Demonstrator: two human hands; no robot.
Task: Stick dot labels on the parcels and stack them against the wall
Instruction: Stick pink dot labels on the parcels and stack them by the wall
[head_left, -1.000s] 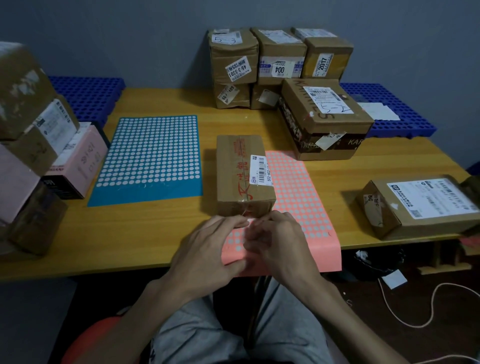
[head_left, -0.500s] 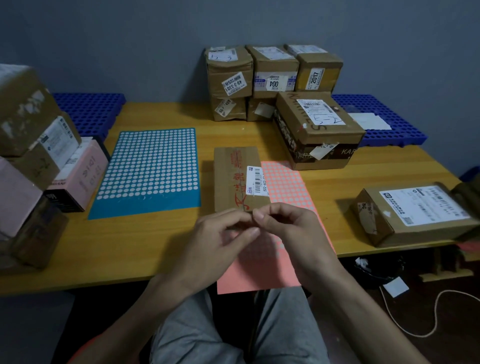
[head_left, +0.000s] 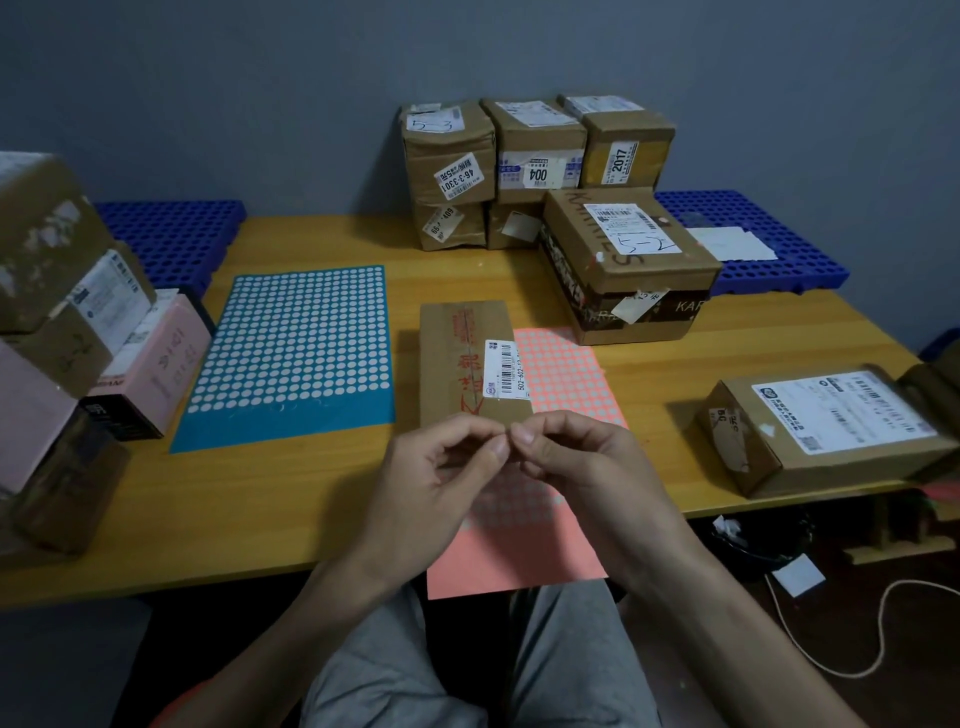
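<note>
Parcel (head_left: 470, 364) labelled "502-602" lies on the table (head_left: 291, 499), its right edge over the pink dot sheet (head_left: 569, 374); stacked parcels (head_left: 537, 156) at the wall (head_left: 234, 93) read "46-3-3301", "004" and "2017". Near its front end, left hand (head_left: 441, 483) and right hand (head_left: 582, 462) meet at curled fingertips; whether they pinch a dot I cannot tell.

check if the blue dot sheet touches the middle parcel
Apart. The head view shows a strip of bare table between the blue dot sheet and the middle parcel.
</note>
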